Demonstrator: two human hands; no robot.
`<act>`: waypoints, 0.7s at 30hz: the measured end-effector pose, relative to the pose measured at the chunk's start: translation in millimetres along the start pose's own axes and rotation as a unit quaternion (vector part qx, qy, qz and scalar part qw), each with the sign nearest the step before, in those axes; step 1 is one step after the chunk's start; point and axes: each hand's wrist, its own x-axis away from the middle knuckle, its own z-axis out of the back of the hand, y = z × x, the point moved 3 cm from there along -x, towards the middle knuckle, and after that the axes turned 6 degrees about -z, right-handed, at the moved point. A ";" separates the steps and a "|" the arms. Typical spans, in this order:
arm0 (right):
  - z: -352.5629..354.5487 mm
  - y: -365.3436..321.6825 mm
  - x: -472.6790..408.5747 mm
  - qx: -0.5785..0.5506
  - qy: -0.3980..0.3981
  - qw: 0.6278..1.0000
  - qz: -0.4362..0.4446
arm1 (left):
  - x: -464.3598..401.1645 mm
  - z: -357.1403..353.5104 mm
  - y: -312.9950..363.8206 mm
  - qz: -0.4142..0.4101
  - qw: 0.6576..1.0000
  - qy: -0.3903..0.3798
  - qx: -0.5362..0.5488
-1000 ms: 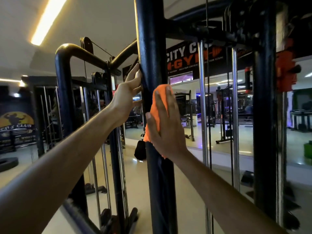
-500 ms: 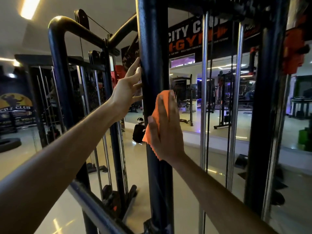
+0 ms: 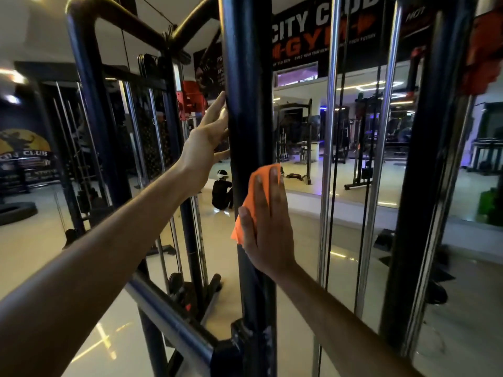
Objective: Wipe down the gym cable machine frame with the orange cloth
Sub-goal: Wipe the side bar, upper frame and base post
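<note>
At the centre of the frame the right hand (image 3: pixel 268 227) presses the orange cloth (image 3: pixel 254 198) flat-fingered against the black upright post (image 3: pixel 249 104), whose long axis runs straight down below the cloth, while the left hand (image 3: pixel 208 140) steadies it higher up with straight fingers.

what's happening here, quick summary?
A person is wiping a gym cable machine. The right hand presses an orange cloth flat against the black upright post of the frame, fingers straight. The left hand rests on the post's left side higher up, fingers extended, apparently steadying. The cloth sits about mid-height on the post, with the joint to the crossbar below it.
</note>
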 end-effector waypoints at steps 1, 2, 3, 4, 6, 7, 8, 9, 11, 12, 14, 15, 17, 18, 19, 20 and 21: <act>2.2 -4.1 -11.4 -0.012 0.011 1.000 0.003 | 3.4 -1.3 -2.8 0.008 1.000 0.003 0.000; 6.2 -11.1 -28.0 -0.028 0.030 0.999 0.004 | 6.2 -3.5 -4.6 0.014 1.000 0.003 0.003; 11.2 -18.5 -47.2 -0.042 0.046 0.998 0.002 | 8.0 -5.3 -5.1 0.019 1.000 0.004 0.006; 15.0 -23.5 -65.2 -0.050 0.055 0.997 0.002 | 8.8 -6.4 -4.6 0.020 1.000 0.005 0.010; 18.0 -27.5 -86.6 -0.047 0.067 0.997 0.009 | 9.4 -6.0 -3.3 0.022 1.000 0.014 0.010; 17.0 -25.4 -85.1 -0.043 0.068 0.997 0.014 | 9.8 -6.0 -3.7 0.024 1.000 0.017 0.004; 13.7 -20.4 -73.9 -0.043 0.065 0.997 0.015 | 11.1 -7.0 -5.2 0.022 1.000 0.017 -0.008; 8.4 -13.8 -55.0 -0.042 0.058 0.997 0.012 | 13.9 -9.2 -8.7 0.022 0.999 0.016 -0.021; -5.2 2.4 -3.2 -0.032 0.032 0.999 -0.003 | 22.9 -14.1 -19.3 0.034 0.999 0.018 -0.031; -11.0 10.1 22.9 -0.026 0.015 0.999 -0.013 | 29.1 -17.3 -24.1 0.041 0.999 0.016 -0.029; -17.0 18.3 52.3 -0.018 -0.011 1.000 -0.019 | 39.7 -20.4 -34.3 0.059 0.998 0.015 -0.020; -15.9 17.8 49.3 -0.020 -0.015 1.000 -0.013 | 43.7 -21.2 -36.6 0.066 0.998 0.013 -0.015; -7.7 8.5 18.9 -0.031 0.003 0.999 0.007 | 47.4 -22.5 -38.0 0.075 0.997 0.018 -0.003; -1.7 1.9 -3.1 -0.038 0.019 0.999 0.015 | 48.1 -23.3 -36.7 0.078 0.997 0.023 0.003; 3.8 -4.1 -24.4 -0.045 0.031 0.998 0.017 | 47.7 -23.4 -35.9 0.080 0.996 0.028 0.010; 7.8 -8.9 -41.7 -0.049 0.043 0.998 0.019 | 47.6 -22.8 -34.8 0.084 0.996 0.030 0.015; 9.7 -10.9 -52.5 -0.053 0.053 0.997 0.020 | 47.4 -22.7 -34.9 0.088 0.995 0.032 0.019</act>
